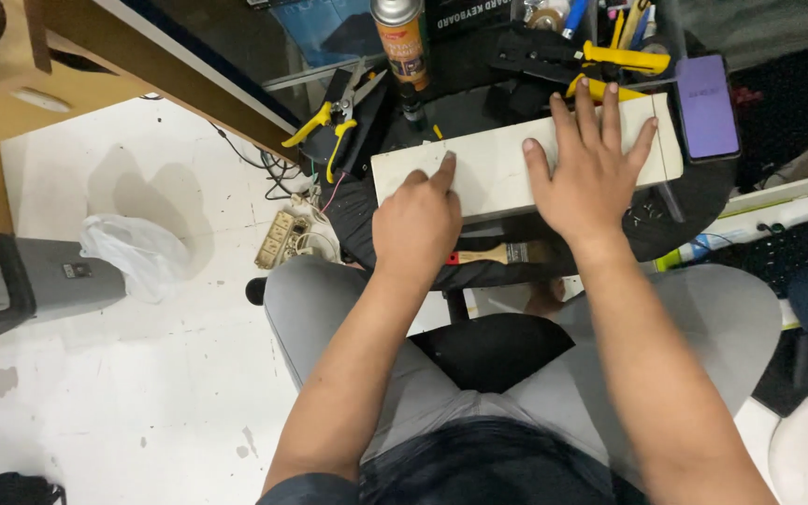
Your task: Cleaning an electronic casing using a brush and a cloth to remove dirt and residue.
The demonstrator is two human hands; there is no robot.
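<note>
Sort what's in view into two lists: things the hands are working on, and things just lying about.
In hand:
- pale board, on the dark stool
- left hand, fingertip pressed on the board
- right hand, flat on the board

Lying about:
- spray can
- yellow-handled pliers
- purple phone
- brush
- power strip
- grey bin
- plastic bag
</note>
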